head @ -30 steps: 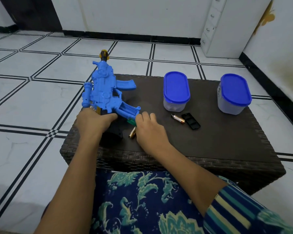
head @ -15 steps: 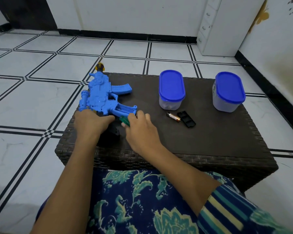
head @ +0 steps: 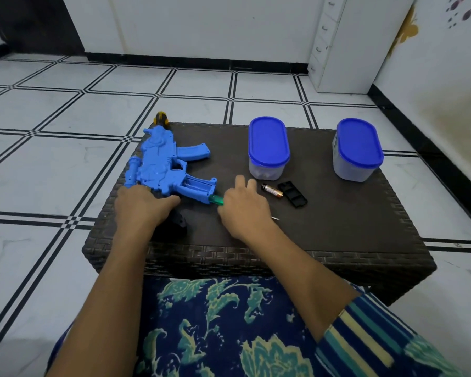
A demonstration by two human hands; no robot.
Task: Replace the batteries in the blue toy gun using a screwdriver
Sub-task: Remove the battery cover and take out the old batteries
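**Gun held at the left, screwdriver under the right palm**

On the left part of the dark woven table point(head: 337, 229) lies the blue toy gun point(head: 163, 161), flat on its side, its yellow and black muzzle point(head: 161, 118) pointing away at the far edge. The left hand point(head: 140, 205) lies palm down over the gun's near end. Its thumb reaches along the near side and its fingers bend over the body, so it has hold of the gun, though the fingertips are hidden. A black part point(head: 180, 222) shows from under this hand; what it is I cannot tell. The battery compartment point(head: 199, 185) in the gun's grip is open, and its inside is too small to read.

Just right of it, the right hand point(head: 242, 206) holds one screwdriver point(head: 216, 200). The green handle shows at the thumb side, touching or nearly touching the grip, and the metal tip shows beyond the wrist. The shaft is hidden under the palm. Two fingers point loosely forward; the others are curled out of sight.

Just beyond the fingers lie one battery point(head: 272, 191) and, beside it, one black battery cover point(head: 292, 193).

Farther back stand two containers with blue lids, one near the middle point(head: 268, 148) and one at the right point(head: 356, 149), well apart. Their contents are hard to make out.
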